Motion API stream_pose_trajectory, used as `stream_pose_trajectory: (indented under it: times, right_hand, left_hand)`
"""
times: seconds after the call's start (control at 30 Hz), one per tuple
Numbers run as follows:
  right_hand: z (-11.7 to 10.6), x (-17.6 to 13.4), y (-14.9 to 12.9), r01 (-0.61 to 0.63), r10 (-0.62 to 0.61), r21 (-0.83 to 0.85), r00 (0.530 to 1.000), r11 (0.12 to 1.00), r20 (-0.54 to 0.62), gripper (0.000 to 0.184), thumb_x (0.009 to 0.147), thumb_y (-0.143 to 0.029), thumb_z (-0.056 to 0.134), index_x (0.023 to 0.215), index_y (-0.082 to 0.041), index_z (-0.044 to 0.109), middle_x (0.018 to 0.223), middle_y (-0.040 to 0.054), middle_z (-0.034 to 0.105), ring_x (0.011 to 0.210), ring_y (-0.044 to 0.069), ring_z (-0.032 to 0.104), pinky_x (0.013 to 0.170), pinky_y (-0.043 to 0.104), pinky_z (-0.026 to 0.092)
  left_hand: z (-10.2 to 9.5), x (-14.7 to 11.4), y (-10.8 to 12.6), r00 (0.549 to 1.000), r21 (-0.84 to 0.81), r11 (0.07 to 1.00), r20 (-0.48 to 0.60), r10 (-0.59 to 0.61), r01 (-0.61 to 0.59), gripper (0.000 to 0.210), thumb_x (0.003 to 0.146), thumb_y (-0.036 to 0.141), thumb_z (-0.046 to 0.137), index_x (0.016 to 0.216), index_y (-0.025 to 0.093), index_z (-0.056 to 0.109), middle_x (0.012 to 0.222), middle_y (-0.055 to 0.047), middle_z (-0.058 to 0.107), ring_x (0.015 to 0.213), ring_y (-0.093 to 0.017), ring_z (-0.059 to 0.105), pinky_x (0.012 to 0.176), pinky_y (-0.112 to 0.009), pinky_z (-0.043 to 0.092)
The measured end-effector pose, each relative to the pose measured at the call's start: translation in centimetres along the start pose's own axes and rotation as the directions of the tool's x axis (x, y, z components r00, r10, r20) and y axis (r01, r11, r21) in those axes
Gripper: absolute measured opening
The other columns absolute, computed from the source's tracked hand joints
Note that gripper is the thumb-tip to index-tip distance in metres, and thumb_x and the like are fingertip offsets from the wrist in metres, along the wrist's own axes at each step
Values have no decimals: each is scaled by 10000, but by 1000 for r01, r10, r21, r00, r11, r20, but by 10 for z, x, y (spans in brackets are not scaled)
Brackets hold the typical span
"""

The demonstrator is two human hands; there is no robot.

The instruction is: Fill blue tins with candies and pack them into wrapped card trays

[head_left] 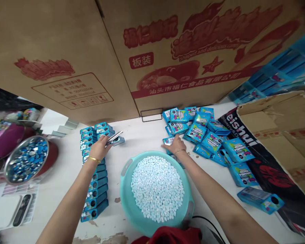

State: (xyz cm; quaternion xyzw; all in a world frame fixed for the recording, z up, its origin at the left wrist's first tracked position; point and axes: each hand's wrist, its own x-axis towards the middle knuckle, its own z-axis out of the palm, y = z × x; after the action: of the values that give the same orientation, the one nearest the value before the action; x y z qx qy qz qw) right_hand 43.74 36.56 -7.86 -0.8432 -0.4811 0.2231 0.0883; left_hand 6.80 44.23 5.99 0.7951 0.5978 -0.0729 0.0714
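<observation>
My left hand is closed around a slim shiny metal tool; its exact kind is unclear. Below the tool, a blue candy box lies at the end of the rows. My right hand grips a small blue candy box between thumb and fingers, at the edge of a loose pile of similar boxes. Left of centre, blue boxes with round openings stand in a long row. Between my arms, a turquoise basin holds many small pale blue and white candies.
Large cardboard cartons wall off the back. At right stands an open carton, with packed blue boxes behind it. On the left are a metal bowl of blue wrapped pieces, a purple container and a white scale.
</observation>
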Motion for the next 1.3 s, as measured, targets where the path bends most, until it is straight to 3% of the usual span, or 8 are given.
stream_pose_trajectory:
  times: [0.23, 0.43, 0.6, 0.73, 0.87, 0.97, 1.17, 1.3]
  right_hand:
    - [-16, -25, 21, 282, -266, 240, 959, 929, -95, 822, 663, -529, 679, 1310, -138, 357, 1099, 173, 617, 999, 327, 608, 822, 461, 497]
    - [-59, -54, 24, 411, -272, 542, 908, 733, -320, 920, 635, -456, 761, 1385, -175, 308, 1295, 176, 505, 1161, 305, 521, 977, 497, 438]
    - [-101, -85, 13, -31, -56, 980, 998, 194, 43, 657, 744, -512, 656, 1309, -278, 418, 1116, 52, 625, 948, 229, 642, 808, 424, 556]
    - [-121, -116, 14, -404, -223, 905, 902, -133, 369, 561, 804, -668, 476, 1086, -197, 595, 1011, 84, 689, 956, 283, 665, 802, 492, 563]
    - [-123, -148, 29, -461, -127, 852, 887, -248, 444, 545, 777, -692, 522, 989, -201, 627, 923, 67, 713, 936, 274, 676, 795, 469, 577]
    - [-122, -171, 49, -455, -38, 847, 885, -273, 464, 366, 781, -541, 616, 990, -242, 630, 953, 22, 715, 917, 235, 679, 770, 422, 585]
    - [-128, -209, 86, -369, -132, 918, 927, -143, 352, 417, 779, -477, 562, 1147, -281, 589, 1119, 58, 668, 954, 260, 656, 754, 485, 553]
    - [-128, -217, 89, -330, -187, 929, 936, -166, 299, 541, 798, -670, 411, 1068, -254, 626, 1034, 92, 678, 876, 270, 650, 753, 501, 536]
  left_hand:
    - [41, 15, -41, 997, 38, 997, 33, -71, 70, 349, 901, 379, 461, 1199, 209, 527, 1219, -86, 536, 1013, -248, 601, 784, -294, 473]
    - [42, -4, -22, 983, -73, 989, -121, -139, 131, 529, 883, 441, 473, 1314, 141, 407, 1264, -162, 462, 1058, -292, 568, 807, -362, 493]
    - [23, -57, 39, 977, -307, 930, -125, 174, -204, 316, 935, 367, 384, 1140, 171, 525, 1042, -97, 582, 1011, -219, 566, 915, -349, 462]
    - [23, -120, 87, 899, -413, 865, 197, 392, -287, 245, 911, 279, 429, 1109, 203, 552, 994, -71, 607, 942, -195, 587, 851, -326, 478]
    - [29, -176, 119, 787, -306, 918, 486, 380, -254, 250, 859, 194, 471, 1089, 228, 561, 1006, -52, 604, 888, -198, 614, 759, -310, 481]
    - [32, -202, 137, 753, -272, 931, 553, 357, -243, 218, 849, 194, 486, 1039, 239, 582, 994, -45, 603, 865, -203, 623, 718, -302, 475]
    - [47, -193, 155, 943, -198, 980, 323, 80, -15, 295, 911, 175, 377, 1175, 197, 508, 1064, -84, 552, 884, -192, 596, 738, -303, 477]
    - [76, -160, 161, 971, -87, 993, 230, -63, 85, 356, 901, 65, 287, 1186, 137, 488, 1126, -135, 484, 980, -213, 541, 767, -322, 480]
